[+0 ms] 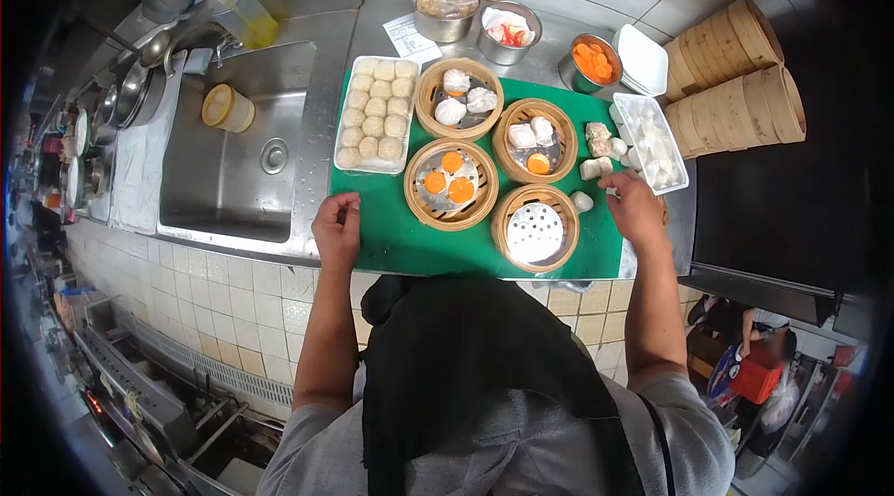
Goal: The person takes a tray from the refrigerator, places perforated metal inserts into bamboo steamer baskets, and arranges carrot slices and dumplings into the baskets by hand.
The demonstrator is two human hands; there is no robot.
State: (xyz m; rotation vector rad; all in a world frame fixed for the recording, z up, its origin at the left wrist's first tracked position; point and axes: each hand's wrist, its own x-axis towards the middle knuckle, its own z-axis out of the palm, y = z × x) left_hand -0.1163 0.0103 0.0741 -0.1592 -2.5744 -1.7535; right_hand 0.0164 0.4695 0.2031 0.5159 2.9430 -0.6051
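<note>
My left hand (337,226) rests at the left edge of the green cutting board (377,249), its fingers curled with nothing visible in them. Over on the right, my right hand (635,204) reaches palm down, fingers bent and a little apart, fingertips close beside a pale dumpling (596,169). Another dumpling (582,202) lies between that hand and a bamboo steamer (498,233) with only a perforated liner. One steamer (410,196) holds three carrot slices. Another steamer (422,95) holds white dumplings, and a further steamer (568,156) has dumplings and one bare carrot slice.
A white tray of round dumplings (377,109) sits at left, another white tray (663,156) at right. Metal pots (445,27) and a bowl of carrot slices (593,63) line the back. Stacked steamers (736,114) stand right; a sink (237,193) is left. A person works at lower right.
</note>
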